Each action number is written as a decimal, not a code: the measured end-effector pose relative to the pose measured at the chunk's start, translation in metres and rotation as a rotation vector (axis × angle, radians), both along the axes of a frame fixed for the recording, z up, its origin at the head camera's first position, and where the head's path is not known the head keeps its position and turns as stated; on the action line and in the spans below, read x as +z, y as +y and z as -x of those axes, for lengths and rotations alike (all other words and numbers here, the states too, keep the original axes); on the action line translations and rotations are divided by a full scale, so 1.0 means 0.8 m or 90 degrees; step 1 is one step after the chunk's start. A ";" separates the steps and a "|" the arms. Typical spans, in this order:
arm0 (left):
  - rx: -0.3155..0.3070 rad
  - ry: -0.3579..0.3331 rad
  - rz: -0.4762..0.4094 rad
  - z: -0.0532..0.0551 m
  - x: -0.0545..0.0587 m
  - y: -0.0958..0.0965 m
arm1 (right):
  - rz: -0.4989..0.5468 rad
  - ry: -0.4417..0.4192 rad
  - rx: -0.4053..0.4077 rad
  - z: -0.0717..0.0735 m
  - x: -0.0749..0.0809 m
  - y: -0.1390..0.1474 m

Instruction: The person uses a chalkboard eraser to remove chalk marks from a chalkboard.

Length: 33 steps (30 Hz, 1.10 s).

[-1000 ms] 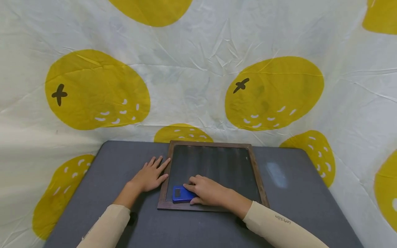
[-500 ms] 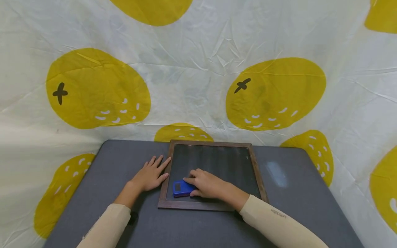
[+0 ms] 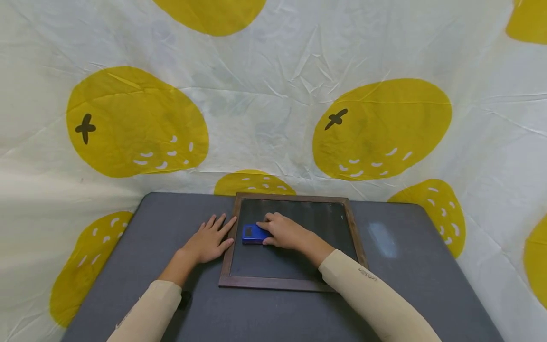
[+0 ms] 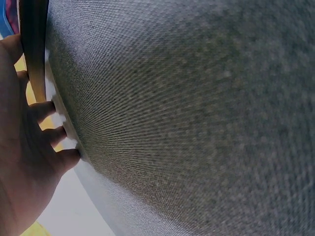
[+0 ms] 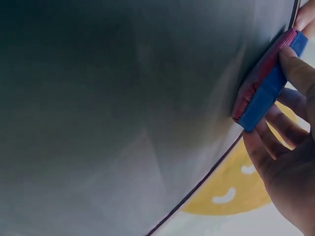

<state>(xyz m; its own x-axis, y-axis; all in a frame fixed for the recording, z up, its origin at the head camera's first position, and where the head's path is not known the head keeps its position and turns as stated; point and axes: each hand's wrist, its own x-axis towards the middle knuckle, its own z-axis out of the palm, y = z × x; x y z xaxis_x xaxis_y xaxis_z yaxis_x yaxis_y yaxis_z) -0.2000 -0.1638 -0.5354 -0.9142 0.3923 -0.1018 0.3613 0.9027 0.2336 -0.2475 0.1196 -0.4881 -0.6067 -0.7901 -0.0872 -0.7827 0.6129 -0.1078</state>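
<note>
A blackboard (image 3: 273, 263) in a brown wooden frame lies flat on the grey table. My right hand (image 3: 285, 232) grips a blue chalkboard eraser (image 3: 252, 233) on the left part of the board, about halfway up. In the right wrist view the eraser (image 5: 268, 91) shows a reddish pad facing the board, with the thumb along one side and fingers on the other. My left hand (image 3: 208, 241) lies spread on the table, its index finger and thumb touching the board's left frame. The left wrist view shows that hand (image 4: 29, 128) against the frame (image 4: 35, 54).
The grey table (image 3: 427, 285) extends on both sides of the board. A pale smudge (image 3: 382, 240) marks it to the right. Behind hangs a white cloth (image 3: 256, 128) printed with yellow fruit. A small white mark sits near the board's upper right corner.
My right hand has slid the eraser from the board's lower left up along its left side, away from me. The left hand stays at the frame.
</note>
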 end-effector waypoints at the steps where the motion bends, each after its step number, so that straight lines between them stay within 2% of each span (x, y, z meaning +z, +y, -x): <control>1: 0.000 -0.001 -0.004 0.000 0.001 0.000 | -0.001 0.003 -0.007 0.006 0.000 -0.001; 4: -0.004 0.001 -0.012 0.000 0.001 0.000 | -0.004 0.009 -0.032 0.024 -0.002 -0.006; 9: 0.000 -0.004 0.004 0.003 -0.006 -0.003 | -0.019 0.012 -0.072 0.050 -0.003 -0.012; 16: -0.004 0.001 0.009 0.004 -0.008 -0.005 | -0.032 0.003 -0.133 0.076 0.000 -0.021; 24: -0.003 -0.010 0.009 0.000 0.004 -0.002 | -0.061 0.034 -0.157 0.091 0.004 -0.030; 33: -0.004 -0.010 0.003 0.000 0.006 -0.003 | -0.047 0.003 -0.172 0.094 0.005 -0.030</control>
